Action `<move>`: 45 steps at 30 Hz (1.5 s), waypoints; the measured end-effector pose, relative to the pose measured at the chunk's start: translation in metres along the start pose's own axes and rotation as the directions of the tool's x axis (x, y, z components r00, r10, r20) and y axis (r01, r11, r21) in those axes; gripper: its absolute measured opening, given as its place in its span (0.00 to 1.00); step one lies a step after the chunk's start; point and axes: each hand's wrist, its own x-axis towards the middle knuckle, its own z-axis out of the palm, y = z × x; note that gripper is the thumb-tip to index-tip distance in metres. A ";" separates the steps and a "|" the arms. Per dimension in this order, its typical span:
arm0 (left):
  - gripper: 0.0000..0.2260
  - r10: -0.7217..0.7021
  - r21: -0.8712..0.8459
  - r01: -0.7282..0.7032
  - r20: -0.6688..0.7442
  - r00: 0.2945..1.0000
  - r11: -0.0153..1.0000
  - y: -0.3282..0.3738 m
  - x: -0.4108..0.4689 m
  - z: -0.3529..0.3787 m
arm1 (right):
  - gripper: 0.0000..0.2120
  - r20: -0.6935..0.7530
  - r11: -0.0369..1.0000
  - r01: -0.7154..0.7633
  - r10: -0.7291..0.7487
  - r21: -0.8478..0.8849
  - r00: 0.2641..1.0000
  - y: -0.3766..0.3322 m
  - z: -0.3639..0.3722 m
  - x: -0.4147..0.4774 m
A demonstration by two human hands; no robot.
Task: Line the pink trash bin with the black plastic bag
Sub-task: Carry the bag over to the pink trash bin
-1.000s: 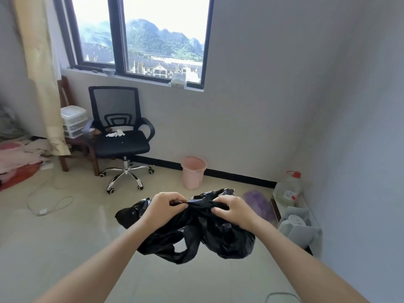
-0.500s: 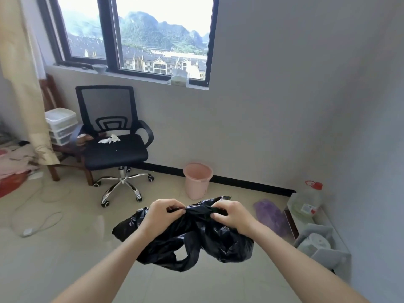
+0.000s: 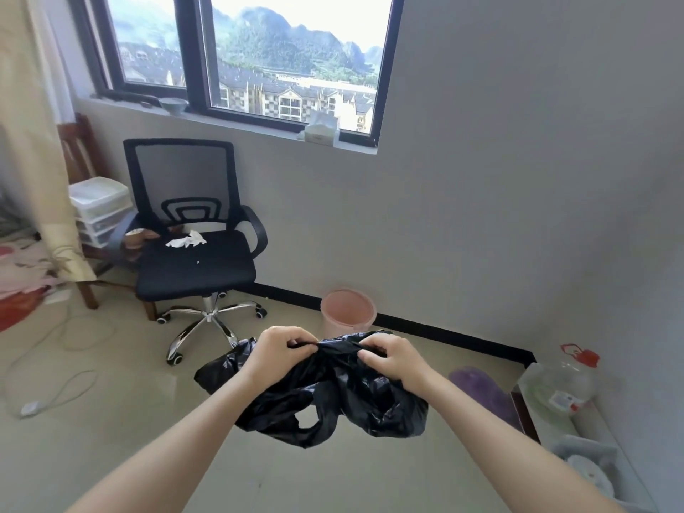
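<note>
The pink trash bin stands on the floor against the wall under the window, with nothing inside that I can see. In front of it I hold a crumpled black plastic bag in the air. My left hand grips the bag's upper edge on the left. My right hand pinches the same edge on the right. The rest of the bag hangs down below my hands, and its top hides the bin's lower front.
A black office chair on chrome wheels stands left of the bin, with white tissue on its seat. A white cable lies on the floor at left. At right are a purple bag, a clear jug with red cap and a low shelf.
The view has moved closer to the bin and chair. My hands still hold the bag's edge, now slightly further apart.
</note>
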 end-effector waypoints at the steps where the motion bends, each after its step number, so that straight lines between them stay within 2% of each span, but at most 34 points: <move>1: 0.04 -0.001 0.004 0.001 -0.002 1.000 1.000 0.000 0.015 -0.001 | 0.11 -0.009 0.999 -0.010 0.011 0.039 1.000 0.003 -0.004 0.016; 6: 0.03 0.014 0.037 -0.012 -0.046 0.999 0.999 -0.012 0.083 -0.001 | 0.10 0.012 0.991 -0.018 0.016 0.132 1.000 0.019 -0.019 0.093; 12: 0.04 -0.066 0.055 0.067 -0.030 0.997 0.996 -0.058 0.124 0.009 | 0.10 0.119 0.989 -0.063 0.047 0.137 0.992 0.042 0.003 0.153; 15: 0.04 -0.116 0.011 0.116 -0.026 0.993 0.993 -0.081 0.160 0.009 | 0.11 0.121 0.983 -0.113 0.096 0.144 0.988 0.049 0.012 0.190; 19: 0.03 -0.147 -0.010 0.147 0.038 0.988 0.989 -0.109 0.213 0.010 | 0.11 0.128 0.967 -0.205 0.186 0.154 0.974 0.057 0.022 0.232; 27: 0.04 -0.123 -0.031 0.131 0.187 0.975 0.991 -0.155 0.319 0.012 | 0.09 0.079 0.950 -0.288 0.280 0.118 0.957 0.076 0.016 0.322; 31: 0.07 -0.109 0.092 0.087 0.280 0.954 0.992 -0.176 0.349 0.026 | 0.08 0.072 0.923 -0.374 0.369 0.094 0.927 0.101 0.022 0.342; 37: 0.08 -0.258 0.292 0.158 0.344 0.903 0.943 -0.203 0.377 0.062 | 0.07 0.082 0.885 -0.461 0.455 0.072 0.887 0.149 0.031 0.366; 41: 0.10 -0.322 0.427 0.172 0.311 0.894 0.888 -0.214 0.400 0.102 | 0.08 0.096 0.888 -0.459 0.454 0.038 0.886 0.192 0.033 0.388; 45: 0.11 -0.349 0.561 0.129 0.306 0.886 0.818 -0.222 0.423 0.133 | 0.10 0.154 0.919 -0.385 0.393 -0.084 0.906 0.228 0.028 0.408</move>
